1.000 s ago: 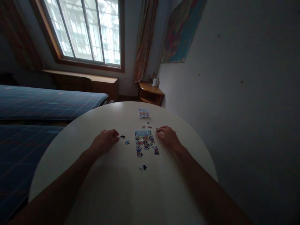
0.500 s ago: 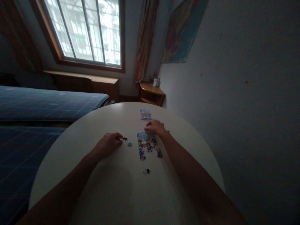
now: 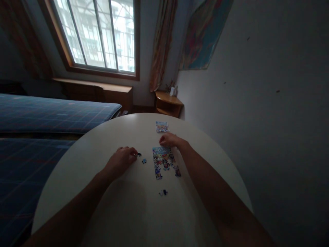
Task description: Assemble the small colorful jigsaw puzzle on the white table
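A partly built colourful jigsaw puzzle point(image 3: 164, 162) lies flat on a round white table point(image 3: 128, 206). My right hand point(image 3: 169, 140) rests just beyond the puzzle's far edge, fingers curled down over loose pieces there; what they hold is hidden. My left hand point(image 3: 122, 160) lies left of the puzzle, fingers curled, its fingertips touching a dark loose piece point(image 3: 139, 154). A blue loose piece point(image 3: 144, 161) sits between that hand and the puzzle. Another loose piece point(image 3: 162, 192) lies nearer me, below the puzzle.
A small printed picture card point(image 3: 161, 126) lies at the table's far side. A bed with a blue checked cover point(image 3: 46, 116) stands to the left. A wooden corner shelf point(image 3: 168, 103) and a window point(image 3: 100, 34) are behind; a wall runs along the right.
My right hand has moved left from the puzzle's right side to its far edge, covering the loose pieces there. My left hand has stayed by the dark piece.
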Motion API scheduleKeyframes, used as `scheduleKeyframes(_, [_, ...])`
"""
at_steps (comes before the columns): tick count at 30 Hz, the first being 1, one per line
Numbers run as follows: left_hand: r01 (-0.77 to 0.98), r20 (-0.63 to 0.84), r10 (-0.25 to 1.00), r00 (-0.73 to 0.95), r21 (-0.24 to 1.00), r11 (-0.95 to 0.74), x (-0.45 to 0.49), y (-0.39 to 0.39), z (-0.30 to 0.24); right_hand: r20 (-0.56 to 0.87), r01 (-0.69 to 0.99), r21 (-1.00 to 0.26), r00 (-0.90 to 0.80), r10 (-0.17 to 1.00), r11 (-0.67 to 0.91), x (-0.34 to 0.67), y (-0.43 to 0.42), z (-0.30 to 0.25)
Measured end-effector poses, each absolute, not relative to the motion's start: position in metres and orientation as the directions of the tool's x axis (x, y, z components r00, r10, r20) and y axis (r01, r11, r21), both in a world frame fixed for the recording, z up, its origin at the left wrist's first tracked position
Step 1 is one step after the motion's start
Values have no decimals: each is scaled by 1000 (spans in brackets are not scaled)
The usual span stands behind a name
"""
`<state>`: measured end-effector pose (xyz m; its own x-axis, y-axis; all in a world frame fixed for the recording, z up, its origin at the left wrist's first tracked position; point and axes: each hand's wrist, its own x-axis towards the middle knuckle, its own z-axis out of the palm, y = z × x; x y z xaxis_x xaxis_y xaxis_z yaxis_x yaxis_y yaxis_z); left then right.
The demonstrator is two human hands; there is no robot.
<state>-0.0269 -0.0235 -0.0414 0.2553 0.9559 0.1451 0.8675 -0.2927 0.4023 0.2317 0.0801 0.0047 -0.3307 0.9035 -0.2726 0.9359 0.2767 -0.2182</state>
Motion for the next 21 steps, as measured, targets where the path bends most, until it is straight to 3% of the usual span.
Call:
scheduleKeyframes(5, [886,247,951,184,377,-269,-7,-22,-38,-288,916,-235,-384,878,324,237,90,1])
scheduleKeyframes(11, [864,323,911,258,345,-367,39,-1,-32,-339,884,-262,-460,821,387,233,96,4])
scheduleKeyframes(21, [776,373,861,344,403,-485,57,50,-65,-67,764,-366,-591,804,531,236,90,-1])
